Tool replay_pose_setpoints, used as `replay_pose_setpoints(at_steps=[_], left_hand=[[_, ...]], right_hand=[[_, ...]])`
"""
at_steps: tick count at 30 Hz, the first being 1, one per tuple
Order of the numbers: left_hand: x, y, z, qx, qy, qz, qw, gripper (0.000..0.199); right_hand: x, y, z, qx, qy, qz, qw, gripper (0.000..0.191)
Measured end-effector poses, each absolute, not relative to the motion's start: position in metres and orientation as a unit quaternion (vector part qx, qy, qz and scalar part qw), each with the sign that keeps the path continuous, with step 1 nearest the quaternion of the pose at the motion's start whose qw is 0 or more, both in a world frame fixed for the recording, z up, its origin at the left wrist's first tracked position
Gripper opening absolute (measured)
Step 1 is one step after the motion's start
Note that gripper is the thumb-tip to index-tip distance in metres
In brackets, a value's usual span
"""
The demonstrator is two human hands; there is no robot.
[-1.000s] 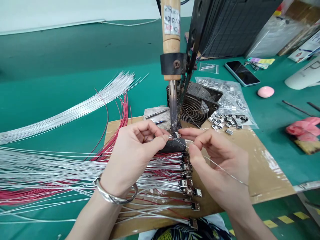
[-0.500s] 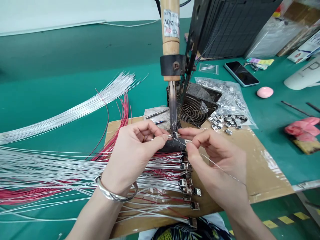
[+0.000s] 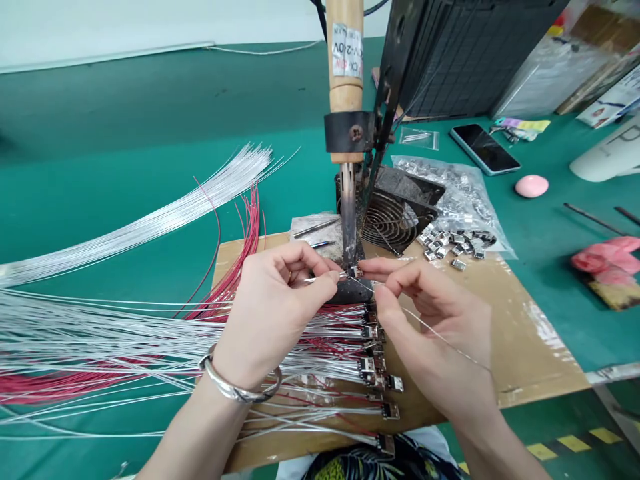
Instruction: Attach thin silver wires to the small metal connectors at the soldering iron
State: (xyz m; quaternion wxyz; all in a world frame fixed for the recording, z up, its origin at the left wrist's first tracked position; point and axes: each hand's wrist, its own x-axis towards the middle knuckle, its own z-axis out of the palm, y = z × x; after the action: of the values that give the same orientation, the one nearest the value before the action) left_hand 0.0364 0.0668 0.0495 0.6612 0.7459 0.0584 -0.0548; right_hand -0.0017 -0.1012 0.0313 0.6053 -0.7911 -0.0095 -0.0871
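Right now, through the head camera, I have the left hand (image 3: 287, 293) closed in a pinch on a thin white insulated wire (image 3: 311, 280), its fingertips just beside a small silver-and-black metal connector (image 3: 356, 271). That connector sits directly under the dark end of a soldering iron with a pale wooden handle (image 3: 346, 87), clamped upright to a black metal stand (image 3: 387, 87). The spot is tiny and crowded, so I can't tell whether tip and connector actually touch.

My right hand (image 3: 435, 327) grips a fine silvery strand of solder (image 3: 445, 341) between thumb and finger; its far end reaches toward the connector, and an extended fingertip appears to meet the connector's right side.

Below the hands, I see a row of wired silver-and-black connectors (image 3: 367, 366) on a brown cardboard sheet (image 3: 520, 340), their white and red leads running leftward. Behind the iron lies a grimy black fan with a round wire grille (image 3: 393, 220), and right of it a heap of loose silver connectors (image 3: 457, 243) beside a clear plastic bag (image 3: 450, 183).
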Motion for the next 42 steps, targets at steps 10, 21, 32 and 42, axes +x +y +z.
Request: replay_pose_setpoints(at_steps=[10, 21, 32, 42], left_hand=[[0.0322, 0.0667, 0.0506, 0.774, 0.057, -0.040, 0.630, 0.017], [0.0298, 0.0641, 0.0533, 0.783, 0.054, -0.027, 0.619, 0.018], [0.0287, 0.0641, 0.0530, 0.799, 0.054, -0.030, 0.598, 0.017], [0.0273, 0.0636, 0.0547, 0.799, 0.058, -0.027, 0.598, 0.016]], right_hand=[[-0.0027, -0.1000, 0.0319, -0.794, -0.009, -0.100, 0.599, 0.018], [-0.0030, -0.0980, 0.0296, -0.794, -0.011, -0.108, 0.598, 0.016], [-0.0041, -0.0972, 0.0296, -0.797, -0.013, -0.117, 0.593, 0.016], [-0.0044, -0.0967, 0.0298, -0.795, -0.014, -0.122, 0.594, 0.015]])
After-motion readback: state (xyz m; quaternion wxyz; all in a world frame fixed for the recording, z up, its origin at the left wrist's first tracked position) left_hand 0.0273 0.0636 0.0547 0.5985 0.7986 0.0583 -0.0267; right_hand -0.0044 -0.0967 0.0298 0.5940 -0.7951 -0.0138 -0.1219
